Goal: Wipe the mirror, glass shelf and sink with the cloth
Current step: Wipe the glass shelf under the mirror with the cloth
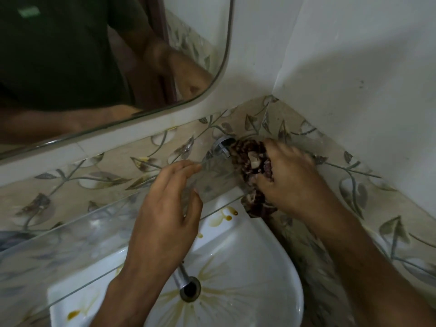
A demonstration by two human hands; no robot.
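Up at the left, the mirror [70,67] hangs over the leaf-patterned tiles [106,161]. Below it runs the glass shelf [70,244], and the left hand [165,208] lies on it, fingers straight and spread, steadying the pane. Under the shelf sits the white sink [247,267], brown-stained around the drain [190,289]. At the shelf's right end, beside the chrome bracket [221,146], the right hand [287,178] grips the bunched dark patterned cloth [252,166], pressing it onto the glass.
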